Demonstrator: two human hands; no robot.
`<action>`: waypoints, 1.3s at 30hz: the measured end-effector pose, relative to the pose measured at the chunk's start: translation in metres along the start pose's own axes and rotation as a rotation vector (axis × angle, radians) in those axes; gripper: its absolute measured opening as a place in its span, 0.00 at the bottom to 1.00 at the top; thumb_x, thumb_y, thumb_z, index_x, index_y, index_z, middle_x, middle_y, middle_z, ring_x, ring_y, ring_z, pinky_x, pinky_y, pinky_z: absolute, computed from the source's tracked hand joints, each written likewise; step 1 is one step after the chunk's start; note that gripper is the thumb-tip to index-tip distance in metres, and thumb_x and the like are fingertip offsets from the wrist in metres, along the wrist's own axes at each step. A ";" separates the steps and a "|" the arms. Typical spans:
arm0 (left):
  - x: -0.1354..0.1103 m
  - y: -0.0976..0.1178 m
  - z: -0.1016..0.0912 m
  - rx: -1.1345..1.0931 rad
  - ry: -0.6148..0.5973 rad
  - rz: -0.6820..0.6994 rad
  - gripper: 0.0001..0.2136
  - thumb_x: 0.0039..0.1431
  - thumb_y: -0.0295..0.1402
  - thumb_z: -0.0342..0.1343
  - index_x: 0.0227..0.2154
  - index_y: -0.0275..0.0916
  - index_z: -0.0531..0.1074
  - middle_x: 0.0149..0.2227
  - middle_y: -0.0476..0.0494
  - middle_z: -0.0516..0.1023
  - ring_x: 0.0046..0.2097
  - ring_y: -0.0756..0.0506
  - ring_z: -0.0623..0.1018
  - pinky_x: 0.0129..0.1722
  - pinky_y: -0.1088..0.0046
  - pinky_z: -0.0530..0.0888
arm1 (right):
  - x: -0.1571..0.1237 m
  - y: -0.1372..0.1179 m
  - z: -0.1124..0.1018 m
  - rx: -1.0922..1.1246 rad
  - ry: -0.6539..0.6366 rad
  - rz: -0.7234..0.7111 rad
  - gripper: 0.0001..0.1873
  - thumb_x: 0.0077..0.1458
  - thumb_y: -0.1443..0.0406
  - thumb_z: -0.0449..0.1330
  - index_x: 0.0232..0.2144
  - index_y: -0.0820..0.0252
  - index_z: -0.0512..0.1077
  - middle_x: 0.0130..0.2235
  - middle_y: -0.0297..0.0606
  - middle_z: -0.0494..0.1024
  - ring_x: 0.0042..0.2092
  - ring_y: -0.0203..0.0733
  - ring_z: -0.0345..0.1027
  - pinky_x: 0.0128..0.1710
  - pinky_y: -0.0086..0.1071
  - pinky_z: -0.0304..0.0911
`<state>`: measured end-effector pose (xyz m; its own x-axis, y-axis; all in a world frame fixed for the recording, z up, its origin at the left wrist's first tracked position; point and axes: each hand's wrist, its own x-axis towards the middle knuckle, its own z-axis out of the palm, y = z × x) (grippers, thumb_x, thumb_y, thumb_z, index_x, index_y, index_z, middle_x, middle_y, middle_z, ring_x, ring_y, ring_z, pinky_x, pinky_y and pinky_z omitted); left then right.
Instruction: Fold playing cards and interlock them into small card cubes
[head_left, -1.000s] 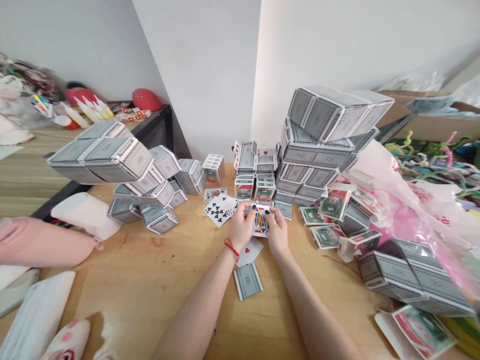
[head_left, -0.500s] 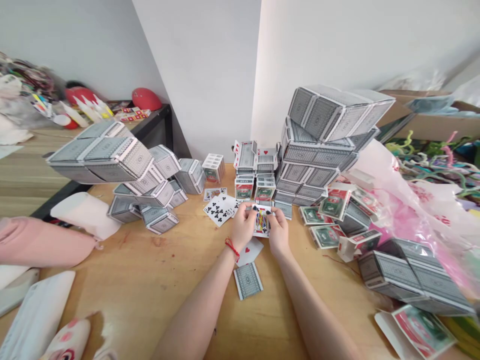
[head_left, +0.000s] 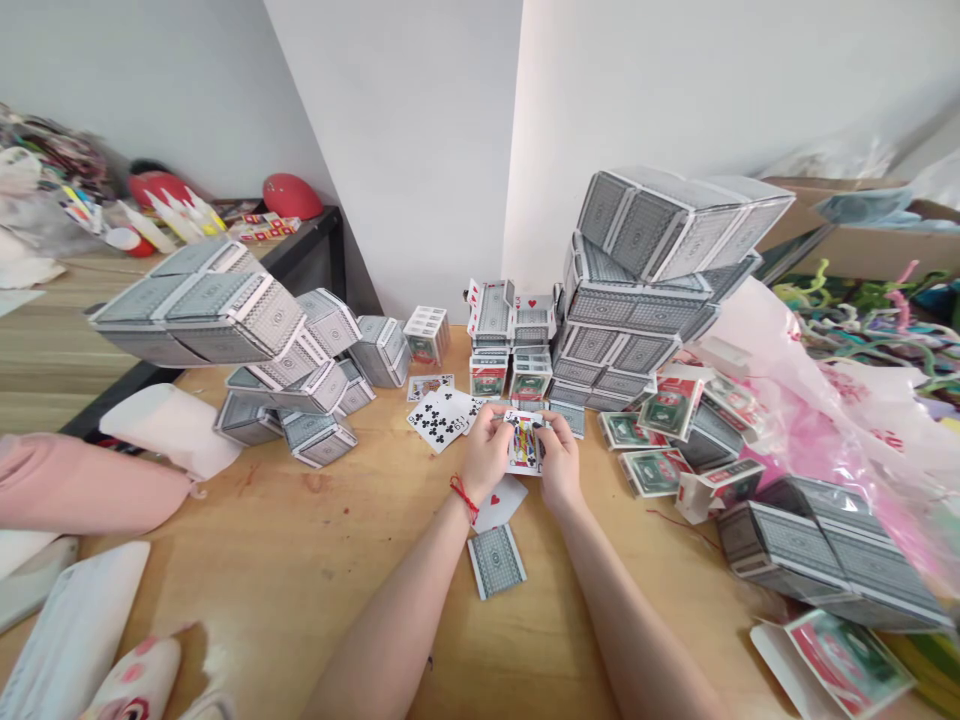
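two hands: the left hand [head_left: 484, 455] and the right hand [head_left: 561, 465] meet over the middle of the tan wooden surface [head_left: 285, 570], toward its back edge.
held card: a white rectangular paper jack of clubs [head_left: 524, 446], face up between the hands.
left fingers: pinched narrow on the card's left side, thumb on the face.
right fingers: pinched narrow on the card's right side, thumb on the face; the undersides of both grips are hidden.
step in hand: judged to be two-handed shaping or aligning of the card; which one cannot be told.
next move: judged to call for even thumb pressure along both sides, so the thin card does not buckle.
loose cards: a grey patterned card with white side strips [head_left: 497, 563] lies nearer the near edge; a white card with a red heart [head_left: 496, 502] lies just beyond it. white cards with black clubs [head_left: 439, 421] overlap left of the hands.
block stacks: a leaning grey patterned card-block stack [head_left: 232, 315] stands toward the left back corner, a tall grey patterned card-block stack [head_left: 634, 290] along the back edge, right of centre.
boxes: red-and-green cardboard card boxes [head_left: 651, 473] lie toward the right edge.
obstruction: the club cards crowd the left hand; the tall stack and boxes limit reach rightward.
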<state>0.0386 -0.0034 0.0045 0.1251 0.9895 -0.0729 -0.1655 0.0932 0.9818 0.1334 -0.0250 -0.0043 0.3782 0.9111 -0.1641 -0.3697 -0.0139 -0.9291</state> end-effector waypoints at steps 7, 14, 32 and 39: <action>0.003 -0.001 0.001 -0.146 0.018 -0.045 0.03 0.45 0.28 0.47 0.25 0.37 0.64 0.20 0.54 0.63 0.21 0.55 0.63 0.21 0.80 0.60 | 0.003 -0.001 -0.002 0.160 -0.080 0.142 0.08 0.37 0.67 0.54 0.27 0.57 0.66 0.23 0.28 0.68 0.23 0.34 0.59 0.22 0.26 0.56; 0.002 0.000 0.002 -0.209 0.038 -0.036 0.02 0.43 0.26 0.46 0.21 0.37 0.62 0.20 0.54 0.60 0.21 0.55 0.61 0.21 0.79 0.59 | 0.002 -0.004 -0.002 0.193 -0.120 0.157 0.05 0.37 0.68 0.55 0.23 0.58 0.68 0.23 0.28 0.68 0.22 0.32 0.57 0.21 0.25 0.54; -0.002 0.004 0.000 0.077 0.117 0.152 0.05 0.44 0.26 0.44 0.18 0.38 0.62 0.20 0.52 0.64 0.25 0.52 0.65 0.25 0.78 0.62 | 0.003 0.001 -0.002 0.195 -0.149 0.223 0.06 0.36 0.68 0.55 0.24 0.59 0.68 0.22 0.27 0.70 0.24 0.34 0.62 0.24 0.26 0.56; -0.004 0.004 -0.002 0.115 0.110 0.187 0.05 0.45 0.25 0.44 0.18 0.38 0.61 0.20 0.52 0.63 0.25 0.52 0.65 0.26 0.78 0.62 | 0.003 0.000 -0.004 0.252 -0.209 0.284 0.06 0.37 0.69 0.56 0.24 0.58 0.68 0.21 0.27 0.69 0.23 0.34 0.61 0.23 0.27 0.56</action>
<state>0.0359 -0.0068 0.0081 -0.0057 0.9950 0.0995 -0.0626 -0.0996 0.9931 0.1379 -0.0238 -0.0057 0.0611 0.9497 -0.3071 -0.6402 -0.1988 -0.7420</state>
